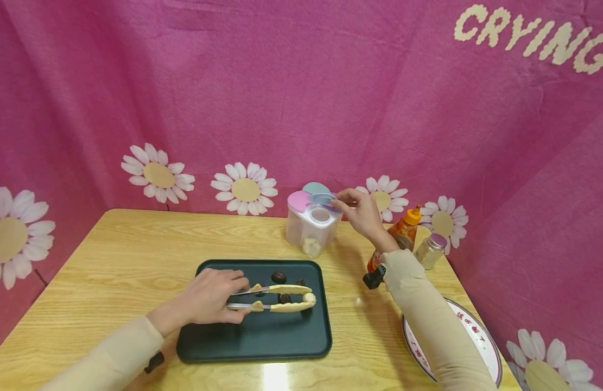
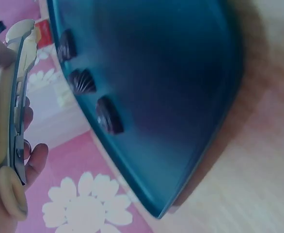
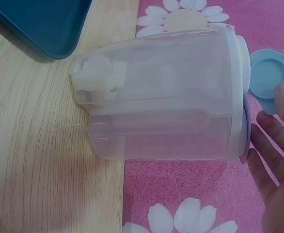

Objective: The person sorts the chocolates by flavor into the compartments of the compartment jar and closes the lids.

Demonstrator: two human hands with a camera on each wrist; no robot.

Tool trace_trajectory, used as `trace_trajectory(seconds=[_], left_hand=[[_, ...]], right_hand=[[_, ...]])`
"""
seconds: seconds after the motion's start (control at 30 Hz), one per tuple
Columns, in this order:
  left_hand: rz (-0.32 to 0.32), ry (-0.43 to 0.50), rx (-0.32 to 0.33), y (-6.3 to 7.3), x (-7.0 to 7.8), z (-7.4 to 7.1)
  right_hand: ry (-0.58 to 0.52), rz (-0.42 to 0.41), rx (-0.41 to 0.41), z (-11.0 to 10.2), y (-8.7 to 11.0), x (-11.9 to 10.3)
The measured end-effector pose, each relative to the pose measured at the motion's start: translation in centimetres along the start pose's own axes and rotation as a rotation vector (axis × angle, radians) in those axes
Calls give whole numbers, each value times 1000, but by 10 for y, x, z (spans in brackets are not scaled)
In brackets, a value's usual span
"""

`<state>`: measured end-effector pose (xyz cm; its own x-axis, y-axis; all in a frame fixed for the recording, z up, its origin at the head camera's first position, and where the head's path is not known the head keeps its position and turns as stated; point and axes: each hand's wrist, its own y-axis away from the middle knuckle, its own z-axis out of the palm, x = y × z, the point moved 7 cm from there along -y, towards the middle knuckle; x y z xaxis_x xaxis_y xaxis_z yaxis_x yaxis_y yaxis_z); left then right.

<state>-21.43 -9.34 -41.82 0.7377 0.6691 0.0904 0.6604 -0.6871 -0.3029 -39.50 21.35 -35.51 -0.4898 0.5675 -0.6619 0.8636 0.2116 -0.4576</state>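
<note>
My left hand [image 1: 210, 296] grips a pair of tongs [image 1: 286, 308] with cream-coloured ends, held over the dark tray [image 1: 252, 342]. A pale round lump [image 1: 309, 298] shows at the tips of the tongs. Dark chocolates [image 2: 108, 115], ridged like shells, lie on the tray below. Farther back stands a clear plastic container [image 3: 166, 87] with white pieces [image 3: 97, 73] at its bottom. Its blue flap lid [image 3: 269, 73] is raised, pinched between thumb and forefinger of my right hand [image 1: 363, 214]. A round opening [image 1: 321, 214] shows in the container's top; the pink flap [image 1: 299, 201] lies down.
Right of the container stand an orange-capped sauce bottle [image 1: 404, 231] and a small jar [image 1: 431, 251] with a purple lid. A white plate [image 1: 482, 347] with red writing lies at the right, partly under my right sleeve. A pink cloth [image 1: 301, 98] hangs behind the table.
</note>
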Motion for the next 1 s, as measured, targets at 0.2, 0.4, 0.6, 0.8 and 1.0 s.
trace_trajectory(seconds=[0.2, 0.4, 0.6, 0.8, 1.0], left_hand=[[-78, 7, 15, -9, -18, -8], [-159, 27, 29, -22, -38, -16], [-173, 35, 99, -37, -51, -27], [-162, 63, 151, -53, -57, -39], [-121, 52, 207, -69, -55, -53]], right_hand=[[-3, -3, -3, 0, -1, 0], [-4, -4, -5, 0, -1, 0], [-8, -5, -4, 0, -2, -1], [-4, -5, -2, 1, -1, 0], [-2, 3, 3, 1, -1, 1]])
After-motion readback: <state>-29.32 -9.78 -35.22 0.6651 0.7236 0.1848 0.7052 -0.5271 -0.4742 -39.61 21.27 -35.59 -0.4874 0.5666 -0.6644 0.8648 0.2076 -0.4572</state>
